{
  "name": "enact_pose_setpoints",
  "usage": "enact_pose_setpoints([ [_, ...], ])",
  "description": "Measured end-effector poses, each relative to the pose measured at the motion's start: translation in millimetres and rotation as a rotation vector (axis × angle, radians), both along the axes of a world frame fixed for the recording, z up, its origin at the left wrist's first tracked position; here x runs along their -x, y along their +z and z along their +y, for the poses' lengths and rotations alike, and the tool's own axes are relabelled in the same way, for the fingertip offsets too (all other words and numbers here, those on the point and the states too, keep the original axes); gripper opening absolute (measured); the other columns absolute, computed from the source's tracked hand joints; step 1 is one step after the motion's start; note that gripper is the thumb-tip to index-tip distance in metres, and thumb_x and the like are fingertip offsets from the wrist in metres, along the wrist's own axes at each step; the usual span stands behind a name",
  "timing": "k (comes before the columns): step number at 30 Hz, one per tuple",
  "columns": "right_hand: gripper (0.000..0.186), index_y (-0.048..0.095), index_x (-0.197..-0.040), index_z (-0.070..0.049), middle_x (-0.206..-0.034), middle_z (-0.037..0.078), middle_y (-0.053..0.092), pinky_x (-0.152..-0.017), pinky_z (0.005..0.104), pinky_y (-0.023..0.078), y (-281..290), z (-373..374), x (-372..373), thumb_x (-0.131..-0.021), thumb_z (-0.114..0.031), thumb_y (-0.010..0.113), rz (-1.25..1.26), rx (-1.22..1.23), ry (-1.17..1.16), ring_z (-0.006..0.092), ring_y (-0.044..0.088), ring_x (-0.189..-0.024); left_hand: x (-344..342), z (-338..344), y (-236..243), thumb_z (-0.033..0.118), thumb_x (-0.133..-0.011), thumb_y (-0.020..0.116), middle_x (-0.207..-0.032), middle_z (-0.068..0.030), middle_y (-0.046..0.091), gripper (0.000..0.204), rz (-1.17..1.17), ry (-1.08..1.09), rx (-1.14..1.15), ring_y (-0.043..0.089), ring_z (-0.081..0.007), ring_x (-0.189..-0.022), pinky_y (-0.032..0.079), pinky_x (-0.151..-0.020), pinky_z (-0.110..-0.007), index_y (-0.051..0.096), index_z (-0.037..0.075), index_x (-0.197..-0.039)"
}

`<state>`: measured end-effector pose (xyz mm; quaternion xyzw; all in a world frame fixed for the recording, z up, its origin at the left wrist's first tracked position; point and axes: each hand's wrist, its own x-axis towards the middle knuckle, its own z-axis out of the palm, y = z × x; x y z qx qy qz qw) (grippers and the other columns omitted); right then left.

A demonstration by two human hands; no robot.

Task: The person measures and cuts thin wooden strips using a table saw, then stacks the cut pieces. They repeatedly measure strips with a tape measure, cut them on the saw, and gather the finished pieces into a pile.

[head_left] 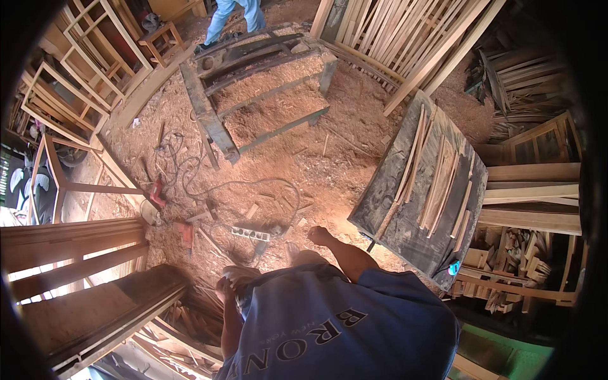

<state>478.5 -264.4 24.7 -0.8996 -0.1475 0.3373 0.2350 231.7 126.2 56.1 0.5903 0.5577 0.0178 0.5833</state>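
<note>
— Biggest first?
— Floor (348, 142), thickly strewn with wood shavings (278, 168).
— Next?
— Over on the right, a dark tabletop (380, 191) with long thin wood strips (438, 190) on top. Farther ahead, a heavy dark frame (209, 115), heaped with more shavings.
— Smaller?
— Off to the left, two red tools (185, 234) on the floor. Just right of them, a white power strip (250, 234), ahead of a pale trouser leg (243, 273).
— Hands?
— Right hand (318, 236) out in front, between power strip and tabletop, apart from both. Seemingly bunched narrow; cannot tell for sure, nor about any contents. Left hand (223, 287) low beside the trouser leg, too dim; cannot tell wide, narrow or holding.
— Smallest?
— Near the right hand, a wood scrap (302, 222).
</note>
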Motion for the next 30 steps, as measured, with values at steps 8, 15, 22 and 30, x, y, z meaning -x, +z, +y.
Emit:
enact_pose_setpoints([
  [8,0.027,0.075,-0.084,-0.004,-0.087,0.021,0.071,-0.076,0.0440,0.056,-2.5,73.6,20.1,-0.080,-0.027,0.061,0.188,0.350,0.057,0.0346,0.070,-0.087,-4.3,86.0,-31.6,0.021,-0.092,0.051,-0.091,-0.0156,0.070,0.022,0.717,-1.131,-0.489,0.068,-0.0307,-0.083,0.054,-0.070,-0.046,0.067,0.008,-0.099],
  [15,0.034,0.074,-0.093,-0.004,-0.097,0.025,0.069,-0.079,0.0467,0.055,54.7,241.9,-2.3,-0.083,-0.031,0.056,0.166,0.074,0.082,0.0379,0.069,-0.091,-45.0,188.5,-34.6,0.021,-0.093,0.052,-0.097,-0.0111,0.067,0.025,0.227,-0.268,0.397,0.064,-0.0267,-0.086,0.052,-0.071,-0.048,0.061,0.010,-0.113],
  [22,0.027,0.070,-0.103,-0.007,-0.101,0.020,0.071,-0.082,0.0421,0.054,70.7,428.1,-62.5,-0.086,-0.026,0.062,0.135,-0.115,-0.095,0.0331,0.069,-0.092,-119.0,365.9,-37.0,0.019,-0.093,0.055,-0.103,-0.0103,0.063,0.032,0.206,-0.233,0.398,0.063,-0.0238,-0.087,0.052,-0.067,-0.042,0.054,0.013,-0.124],
  [30,0.031,0.070,-0.105,-0.005,-0.093,0.018,0.073,-0.080,0.0413,0.056,99.0,428.4,-91.7,-0.084,-0.026,0.067,0.033,-0.282,-0.407,0.0323,0.071,-0.088,-200.3,457.9,-27.5,0.016,-0.092,0.057,-0.104,-0.0136,0.066,0.038,0.252,-0.291,0.304,0.067,-0.0281,-0.088,0.055,-0.066,-0.043,0.052,0.010,-0.129],
])
